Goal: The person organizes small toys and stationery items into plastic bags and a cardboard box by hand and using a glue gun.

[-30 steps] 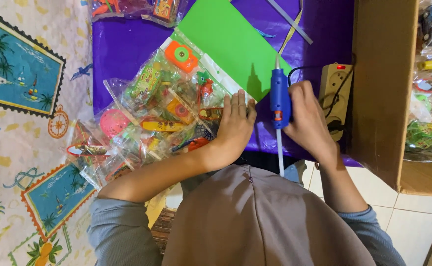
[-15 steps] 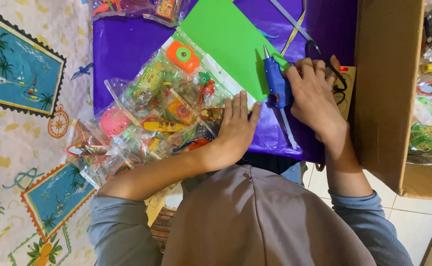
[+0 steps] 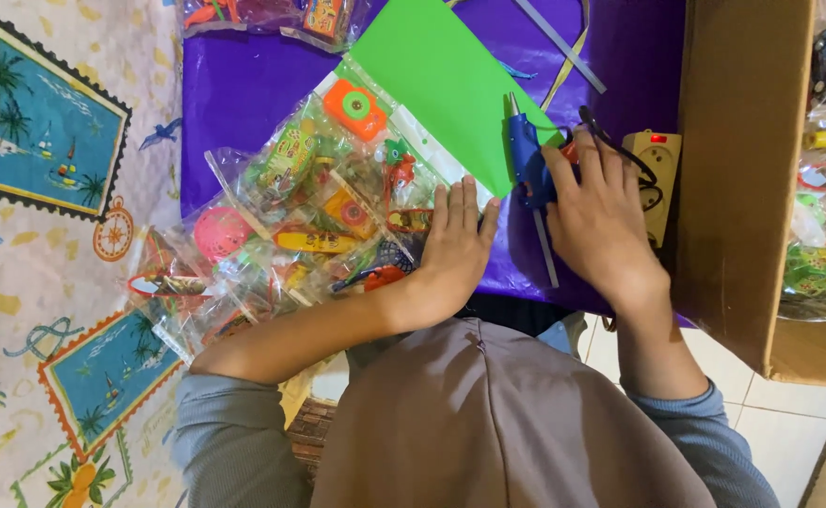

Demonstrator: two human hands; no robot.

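Overhead view of a worktop covered by a patterned cloth [image 3: 46, 282] with palm and stamp motifs. On it lies a purple sheet [image 3: 243, 94], which carries the other items. At the right edge stands an open cardboard box [image 3: 742, 179] holding bagged goods. A green card [image 3: 441, 85] lies tilted on the purple sheet, its lower corner near the glue gun. Clear bags of small toys [image 3: 300, 216] spread across the sheet's left part and onto the cloth. The left hand [image 3: 455, 249] lies flat, palm down, on the edge of these bags, its fingers straight and close together, gripping nothing. The right hand [image 3: 601, 226] holds the blue glue gun [image 3: 529, 165], its fingers curled and clamped around the gun's handle; the nozzle points away from the person, beside the green card's edge, and a glue stick juts from the rear. A yellow power strip [image 3: 656, 179] with a lit red switch lies just beside the right hand, against the box.
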